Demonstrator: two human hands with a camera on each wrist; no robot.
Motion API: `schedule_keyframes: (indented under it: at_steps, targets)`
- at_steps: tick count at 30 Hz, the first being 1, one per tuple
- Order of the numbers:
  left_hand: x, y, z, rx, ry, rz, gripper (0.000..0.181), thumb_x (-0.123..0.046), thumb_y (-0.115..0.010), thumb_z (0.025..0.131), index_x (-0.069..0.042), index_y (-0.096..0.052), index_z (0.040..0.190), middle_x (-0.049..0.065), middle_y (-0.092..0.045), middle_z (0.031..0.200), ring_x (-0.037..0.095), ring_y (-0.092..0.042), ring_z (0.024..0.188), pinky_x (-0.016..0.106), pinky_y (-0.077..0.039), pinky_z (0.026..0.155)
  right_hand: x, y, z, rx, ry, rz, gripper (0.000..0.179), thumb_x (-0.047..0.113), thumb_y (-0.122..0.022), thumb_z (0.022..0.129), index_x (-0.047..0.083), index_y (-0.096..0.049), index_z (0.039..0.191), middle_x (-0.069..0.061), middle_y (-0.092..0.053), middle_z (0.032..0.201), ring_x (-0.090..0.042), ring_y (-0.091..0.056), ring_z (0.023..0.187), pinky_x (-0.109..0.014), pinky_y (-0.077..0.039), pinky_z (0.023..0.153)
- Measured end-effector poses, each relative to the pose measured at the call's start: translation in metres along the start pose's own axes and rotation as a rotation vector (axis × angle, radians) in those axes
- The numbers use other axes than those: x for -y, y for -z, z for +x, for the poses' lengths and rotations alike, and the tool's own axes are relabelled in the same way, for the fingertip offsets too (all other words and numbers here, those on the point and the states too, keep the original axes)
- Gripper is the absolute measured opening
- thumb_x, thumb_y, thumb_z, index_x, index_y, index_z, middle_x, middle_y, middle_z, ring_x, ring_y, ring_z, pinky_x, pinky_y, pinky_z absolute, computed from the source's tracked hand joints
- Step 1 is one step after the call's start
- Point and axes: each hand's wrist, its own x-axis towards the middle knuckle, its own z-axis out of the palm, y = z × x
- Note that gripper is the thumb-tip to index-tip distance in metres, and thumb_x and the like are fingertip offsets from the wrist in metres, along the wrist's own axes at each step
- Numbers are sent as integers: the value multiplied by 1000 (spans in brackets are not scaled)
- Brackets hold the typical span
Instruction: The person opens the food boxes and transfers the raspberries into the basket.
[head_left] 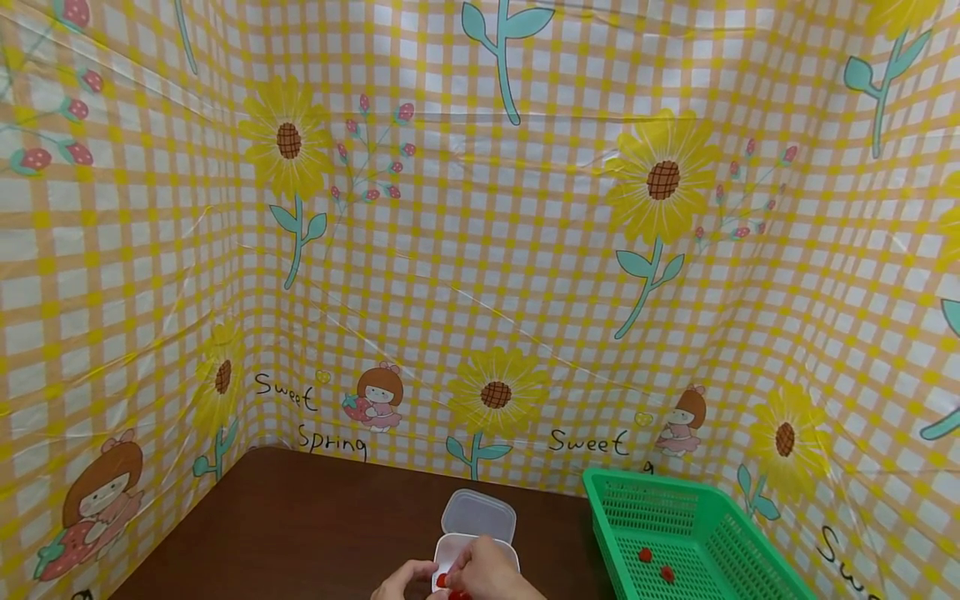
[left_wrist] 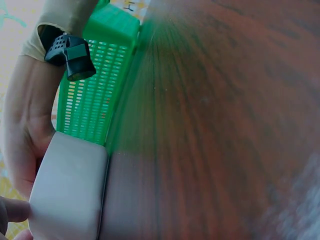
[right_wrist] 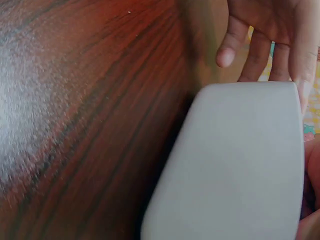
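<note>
A person's right hand (head_left: 486, 573) dips into a white box (head_left: 450, 546) on the table (head_left: 300, 517), grip hidden, beside red pieces (head_left: 441, 581); the left hand (head_left: 403, 582), fingers loose, is at its left side. Seemingly arranging pieces; next probably needs gentle placement.

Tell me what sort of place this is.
Probably a tabletop recording booth: a checked sheet printed with sunflowers hangs on three sides of a brown table, where a white box and a green basket sit.
</note>
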Motion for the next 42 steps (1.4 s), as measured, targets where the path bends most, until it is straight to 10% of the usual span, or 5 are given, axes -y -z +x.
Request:
schedule_keyframes:
  at_steps: [24,32,42]
  targets:
    - [-4,1,2,14,82,-3,40,-29,-72,79,-2,-61,106,8,-68,92,20,-64,77,34,-53,66,18,69,1,-7,-120,107,9,10,-71,77,2,-70,73,-2,-62,68,-14,-47,61,-25,-33,45]
    - [-4,1,1,-4,68,8,39,-28,-72,78,-2,-61,106,8,-69,91,18,-65,76,30,-52,65,15,98,3,13,-131,141,7,11,-69,79,6,-70,74,9,-39,46,-6,-20,36,-20,-19,35]
    - [-5,1,2,-15,92,37,38,-29,-73,77,-4,-62,104,3,-68,88,16,-63,75,30,-52,66,6,135,1,30,-161,148,12,12,-65,83,2,-70,87,-3,-64,68,-7,-15,39,-21,-19,37]
